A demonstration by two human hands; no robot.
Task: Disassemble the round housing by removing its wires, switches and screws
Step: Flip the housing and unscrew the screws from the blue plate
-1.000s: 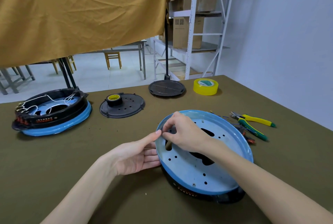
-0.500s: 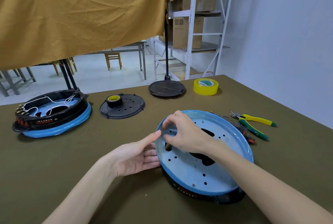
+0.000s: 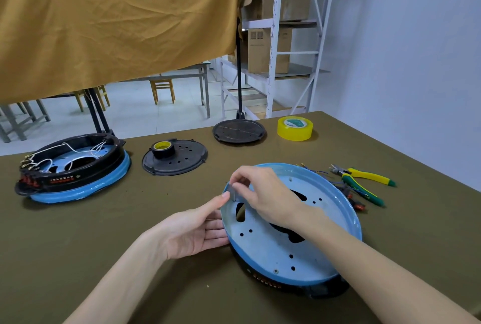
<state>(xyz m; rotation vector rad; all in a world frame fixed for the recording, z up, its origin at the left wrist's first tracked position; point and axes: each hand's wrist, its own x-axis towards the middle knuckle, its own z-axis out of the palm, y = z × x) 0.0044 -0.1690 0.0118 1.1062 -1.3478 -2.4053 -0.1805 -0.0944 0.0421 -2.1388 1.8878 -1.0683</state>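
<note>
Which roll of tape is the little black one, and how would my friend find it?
Start at the round housing with white wires at the table's far left. Just right of it lies a flat black disc with holes; the black tape roll sits on top of that disc. It is small, dark, with a yellow centre, unlike the bigger all-yellow tape roll standing alone on the cloth far to the right.

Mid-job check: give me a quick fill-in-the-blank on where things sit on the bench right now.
The black tape roll sits on a black ____.
The yellow tape roll lies nearest the table's far ____ corner.
The left hand steadies the ____ rim of the round housing.
The pliers have yellow and ____ handles.

Missing words: disc; right; blue; green
</note>
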